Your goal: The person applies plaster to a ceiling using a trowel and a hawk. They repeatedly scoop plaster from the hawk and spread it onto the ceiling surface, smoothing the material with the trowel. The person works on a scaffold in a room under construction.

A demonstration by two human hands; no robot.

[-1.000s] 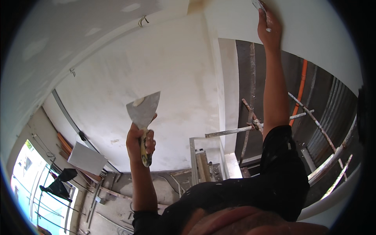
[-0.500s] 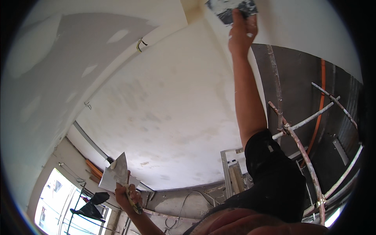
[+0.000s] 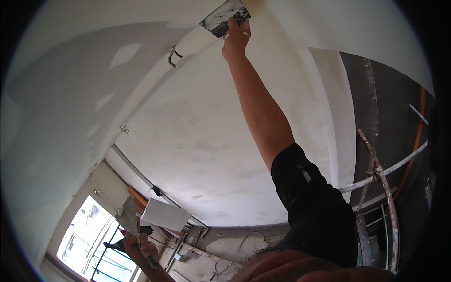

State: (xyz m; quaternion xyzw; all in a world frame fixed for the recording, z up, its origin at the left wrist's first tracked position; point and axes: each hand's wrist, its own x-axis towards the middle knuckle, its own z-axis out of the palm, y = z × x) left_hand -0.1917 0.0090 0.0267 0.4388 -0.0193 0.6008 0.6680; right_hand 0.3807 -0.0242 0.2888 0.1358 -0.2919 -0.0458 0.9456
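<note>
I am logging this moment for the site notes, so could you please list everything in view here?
Wide putty knife: one, grey blade smeared white, pressed to the ceiling at the top.
Second putty knife: one, grey blade, lower left.
Ceiling: one, white with paler patches, across the middle.
Wire stub: one, dark, poking from the ceiling, upper left.
Window: one, bright, lower left.
Scaffold poles: several, grey and rusty, right side.
Orange pipe: one, far right.
Right hand: raised, gripping the wide putty knife.
Left hand: low, gripping the second putty knife.
</note>
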